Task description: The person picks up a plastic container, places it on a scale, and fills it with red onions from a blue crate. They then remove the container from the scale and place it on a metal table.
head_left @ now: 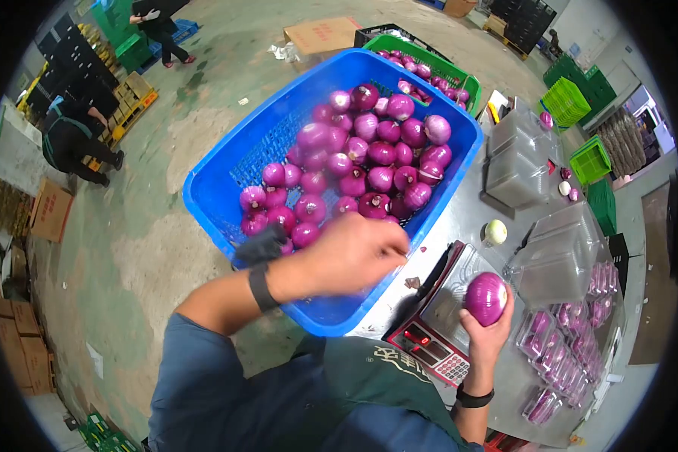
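Note:
My left hand [352,255] is over the near rim of a blue plastic crate [217,160], its fingers curled together and slightly blurred. Whatever they may hold is hidden. Loose red onions [382,154] fill much of that crate. In my right hand [492,331] is a large, shiny red onion [486,298], raised above a digital scale [448,320] with a red keypad panel. A pale peeled onion [495,232] rests on the metal table just beyond the scale. Beside my left wrist, a dark blurred thing [261,245] shows at the crate's edge.
Clear plastic trays [554,256] are stacked right of the scale, with more stacks [517,162] farther back. Packed onions [561,354] lie at the right. A green crate [471,84] of onions stands beyond the blue one. Two people [71,139] are at the far left.

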Tool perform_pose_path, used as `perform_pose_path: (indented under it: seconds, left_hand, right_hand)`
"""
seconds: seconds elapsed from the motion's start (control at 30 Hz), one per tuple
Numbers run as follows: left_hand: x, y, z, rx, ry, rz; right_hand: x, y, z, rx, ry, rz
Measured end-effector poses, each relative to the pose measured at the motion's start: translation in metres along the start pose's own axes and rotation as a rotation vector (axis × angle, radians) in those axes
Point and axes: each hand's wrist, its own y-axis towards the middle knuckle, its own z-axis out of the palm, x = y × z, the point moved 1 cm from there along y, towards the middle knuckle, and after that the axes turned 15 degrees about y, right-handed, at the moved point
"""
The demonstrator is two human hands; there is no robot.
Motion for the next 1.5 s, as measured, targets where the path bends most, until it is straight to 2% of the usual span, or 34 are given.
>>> perform_pose_path:
  seconds: [0.07,0.13,0.2,0.27,0.33,0.43,0.47,0.5,0.53,0.57,0.6,0.8,0.83,0.9,0.93,0.97,1.1,1.23,1.37,1.4,1.47,1.5]
  left_hand:
    - [0.040,0.006,-0.024,0.194,0.153,-0.169]
    - [0.085,0.006,-0.042,0.289,0.572,-0.080]
    - [0.105,0.009,-0.063,0.465,0.770,-0.234]
    - [0.156,0.015,-0.073,0.484,0.858,-0.305]
    - [0.186,0.036,-0.082,0.408,0.796,-0.511]
    - [0.234,0.065,-0.073,0.173,0.822,-0.470]
    - [0.249,0.075,-0.066,0.135,0.858,-0.478]
    - [0.265,0.085,-0.057,0.144,0.822,-0.428]
    - [0.268,0.091,-0.045,0.052,0.727,-0.339]
    - [0.308,0.094,-0.037,0.100,0.560,-0.334]
    - [0.337,0.091,-0.023,-0.019,0.787,-0.342]
    - [0.340,0.105,-0.013,-0.049,0.716,-0.582]
    - [0.353,0.103,-0.017,-0.087,0.664,-0.611]
    - [0.369,0.098,-0.026,-0.102,0.176,-0.754]
    - [0.361,0.099,-0.034,-0.096,-0.124,-0.854]
    - [0.350,0.097,-0.044,-0.007,-0.306,-0.866]
    - [0.261,0.091,-0.063,-0.080,-0.789,-0.731]
    - [0.180,0.073,-0.068,-0.106,-0.981,-0.558]
    - [0.108,0.045,-0.057,-0.018,-1.131,-0.442]
    - [0.097,0.036,-0.055,0.089,-1.173,-0.401]
    - [0.032,0.018,-0.033,-0.018,-1.023,-0.347]
    - [0.011,0.009,-0.023,0.024,-1.029,-0.320]
  right_hand:
    - [-0.018,0.005,-0.021,-0.056,-0.019,0.035]
    - [-0.043,0.005,-0.043,-0.093,-0.089,0.045]
    - [-0.065,0.002,-0.057,-0.097,-0.214,0.033]
    - [-0.067,0.003,-0.054,-0.109,-0.203,0.067]
    - [-0.072,0.003,-0.052,-0.143,-0.219,0.053]
    - [-0.073,0.012,-0.040,-0.129,-0.087,0.044]
    - [-0.050,0.017,-0.036,-0.047,-0.325,0.066]
    - [-0.073,0.015,-0.045,-0.044,-0.426,-0.045]
    - [-0.078,0.012,-0.047,-0.062,-0.459,-0.072]
    - [-0.059,0.013,-0.046,-0.031,-0.471,-0.048]
    - [-0.061,0.011,-0.051,-0.089,-0.479,-0.062]
    - [-0.042,-0.002,-0.098,-0.371,-0.239,-0.123]
    - [-0.046,-0.003,-0.107,-0.405,-0.205,-0.102]
    - [-0.058,-0.010,-0.120,-0.456,-0.133,-0.037]
    - [-0.062,-0.011,-0.124,-0.472,-0.094,0.000]
    - [-0.066,-0.013,-0.126,-0.486,-0.054,0.031]
    - [-0.078,-0.012,-0.122,-0.464,-0.013,-0.002]
    - [-0.081,-0.004,-0.115,-0.433,-0.003,-0.026]
    - [-0.098,0.024,-0.127,-0.399,-0.035,-0.043]
    - [-0.102,0.031,-0.130,-0.395,0.000,-0.012]
    - [-0.109,0.058,-0.136,-0.371,0.068,0.027]
    - [-0.123,0.074,-0.144,-0.319,0.016,0.037]
